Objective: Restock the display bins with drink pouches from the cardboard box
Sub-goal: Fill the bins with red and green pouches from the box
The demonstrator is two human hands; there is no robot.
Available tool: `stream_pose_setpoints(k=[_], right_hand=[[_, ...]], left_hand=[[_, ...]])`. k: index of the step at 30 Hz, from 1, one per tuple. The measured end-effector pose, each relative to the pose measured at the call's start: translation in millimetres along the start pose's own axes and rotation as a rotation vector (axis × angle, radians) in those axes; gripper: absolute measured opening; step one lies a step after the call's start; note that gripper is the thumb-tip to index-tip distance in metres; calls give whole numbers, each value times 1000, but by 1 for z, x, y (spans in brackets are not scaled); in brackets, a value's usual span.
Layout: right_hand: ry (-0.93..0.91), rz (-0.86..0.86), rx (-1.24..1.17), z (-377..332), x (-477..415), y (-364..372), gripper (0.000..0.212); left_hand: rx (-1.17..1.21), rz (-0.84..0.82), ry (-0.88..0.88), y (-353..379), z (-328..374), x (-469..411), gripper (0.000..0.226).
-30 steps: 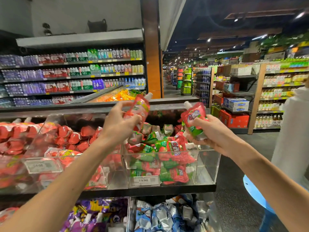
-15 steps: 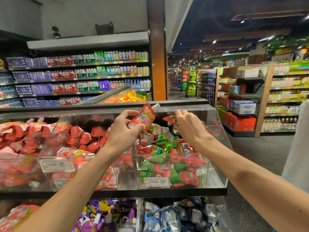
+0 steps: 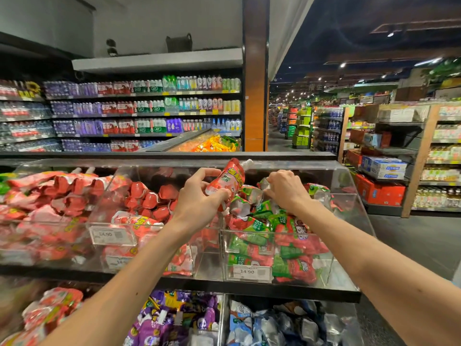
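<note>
My left hand (image 3: 199, 196) grips a red drink pouch (image 3: 228, 179) with a white spout, holding it tilted just above the divider between two clear bins. My right hand (image 3: 284, 188) reaches down into the right-hand clear bin (image 3: 349, 216), its fingers curled over a green-and-red pouch (image 3: 257, 193) on top of the pile. That bin holds several green-and-red pouches (image 3: 287, 248). The bin to its left (image 3: 104, 196) is filled with red pouches (image 3: 149, 198). The cardboard box is out of view.
Price tags reading 14.90 (image 3: 248, 272) sit on the bin fronts. Lower bins hold purple pouches (image 3: 169, 320) and blue-white pouches (image 3: 264, 325). Bottle shelves (image 3: 149, 108) stand behind the display. An aisle and shelving with red boxes (image 3: 379, 193) lie to the right.
My right hand lowered its green-and-red pouch from above the bin into the pile. My left hand dropped slightly, still gripping the red pouch. The view shifted closer to the bins.
</note>
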State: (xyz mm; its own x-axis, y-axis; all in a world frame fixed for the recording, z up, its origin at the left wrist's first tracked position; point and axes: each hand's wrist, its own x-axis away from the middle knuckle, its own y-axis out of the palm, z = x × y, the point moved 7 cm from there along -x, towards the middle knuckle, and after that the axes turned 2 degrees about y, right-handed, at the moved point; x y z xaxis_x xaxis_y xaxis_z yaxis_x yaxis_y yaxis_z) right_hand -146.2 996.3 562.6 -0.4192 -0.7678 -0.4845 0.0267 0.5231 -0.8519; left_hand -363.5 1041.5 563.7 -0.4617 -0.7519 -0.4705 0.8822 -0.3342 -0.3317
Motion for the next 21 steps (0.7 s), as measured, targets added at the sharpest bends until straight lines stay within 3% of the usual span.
stream_pose_setpoints(k=[4, 7, 13, 15, 18, 21], right_hand=[[11, -161, -90, 6, -6, 2, 29], [20, -162, -80, 7, 0, -7, 37], [-156, 324, -322, -49, 62, -55, 10], [-234, 290, -434, -80, 95, -53, 20], [-296, 136, -555, -119, 128, -26, 41], [-337, 132, -598, -141, 142, 0, 44]], left_hand=[[28, -15, -7, -4, -4, 2, 40], [72, -51, -24, -6, -8, 7, 39], [304, -37, -102, -16, -29, 21, 58], [409, -47, -121, -19, -37, 33, 59], [524, -25, -135, -26, -45, 57, 39], [562, 54, -173, -40, -58, 83, 23]])
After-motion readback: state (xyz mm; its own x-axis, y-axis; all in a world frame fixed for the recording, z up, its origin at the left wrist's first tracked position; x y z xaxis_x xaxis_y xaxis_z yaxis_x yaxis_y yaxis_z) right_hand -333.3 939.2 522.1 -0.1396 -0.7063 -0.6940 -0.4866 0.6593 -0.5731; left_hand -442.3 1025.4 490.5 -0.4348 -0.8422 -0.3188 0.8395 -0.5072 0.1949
